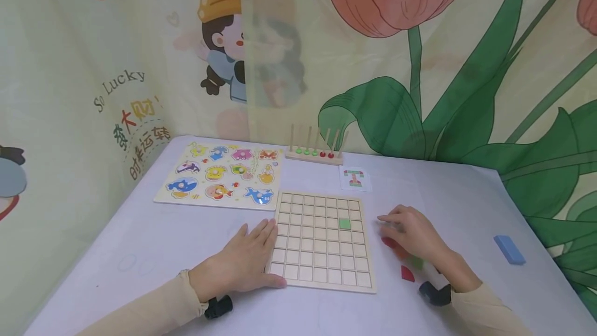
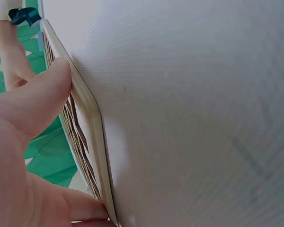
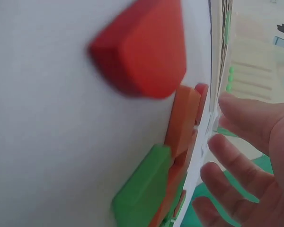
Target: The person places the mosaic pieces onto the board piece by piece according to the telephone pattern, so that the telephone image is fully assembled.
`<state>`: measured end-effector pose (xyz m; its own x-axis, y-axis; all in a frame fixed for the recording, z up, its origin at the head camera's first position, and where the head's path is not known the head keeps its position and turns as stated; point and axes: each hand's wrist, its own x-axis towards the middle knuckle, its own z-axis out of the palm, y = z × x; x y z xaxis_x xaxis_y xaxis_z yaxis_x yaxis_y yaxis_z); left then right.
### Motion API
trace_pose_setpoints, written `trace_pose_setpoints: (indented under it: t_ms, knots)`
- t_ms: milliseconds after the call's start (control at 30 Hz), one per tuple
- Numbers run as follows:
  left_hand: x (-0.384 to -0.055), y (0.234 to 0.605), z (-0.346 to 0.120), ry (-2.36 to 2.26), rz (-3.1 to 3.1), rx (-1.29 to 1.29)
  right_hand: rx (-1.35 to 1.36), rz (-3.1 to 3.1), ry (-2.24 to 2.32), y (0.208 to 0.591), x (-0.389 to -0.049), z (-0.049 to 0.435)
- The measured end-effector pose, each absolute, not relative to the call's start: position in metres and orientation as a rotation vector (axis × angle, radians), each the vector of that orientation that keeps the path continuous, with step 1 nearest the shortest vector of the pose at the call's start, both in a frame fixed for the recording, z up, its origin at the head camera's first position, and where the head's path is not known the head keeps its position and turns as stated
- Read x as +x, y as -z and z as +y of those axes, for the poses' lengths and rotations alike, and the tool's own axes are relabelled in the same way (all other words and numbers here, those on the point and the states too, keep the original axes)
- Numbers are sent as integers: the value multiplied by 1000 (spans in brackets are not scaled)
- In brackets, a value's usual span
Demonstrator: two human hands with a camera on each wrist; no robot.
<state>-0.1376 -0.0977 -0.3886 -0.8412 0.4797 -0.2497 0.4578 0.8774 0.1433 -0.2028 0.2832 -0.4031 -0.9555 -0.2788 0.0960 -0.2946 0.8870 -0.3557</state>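
Observation:
My left hand (image 1: 240,261) lies on the left edge of a wooden grid board (image 1: 322,243), fingers straight and thumb at the near corner. In the left wrist view, the thumb and fingertips touch the board's rim (image 2: 92,111). A green square tile (image 1: 344,223) sits in one cell at the upper right of the grid. Right of the board, my right hand (image 1: 412,232) hovers over loose pieces, fingers loosely bent and holding nothing. Below it the right wrist view shows a red rounded piece (image 3: 154,52), an orange block (image 3: 182,116) and a green piece (image 3: 144,189); others are partly hidden.
An animal knob puzzle (image 1: 224,178) lies beyond the board to the left. Behind stand a bead rack with pegs (image 1: 314,157) and a card with a red-and-green pattern (image 1: 354,178). A blue block (image 1: 510,250) lies at the right. A printed curtain (image 1: 289,30) closes off the back.

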Motion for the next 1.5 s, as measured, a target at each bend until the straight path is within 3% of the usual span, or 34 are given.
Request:
trace_pose_setpoints:
  t_ms: [833, 1233, 1500]
  knots:
    - [-137, 389, -99, -103, 2779, 720, 668, -2963, -549, 405, -191, 287]
    - [-136, 388, -98, -103, 2777, 722, 255, -3066, -423, 399, -189, 276]
    - [-137, 387, -98, -92, 2776, 724, 278, -3087, -441, 401, -190, 267]
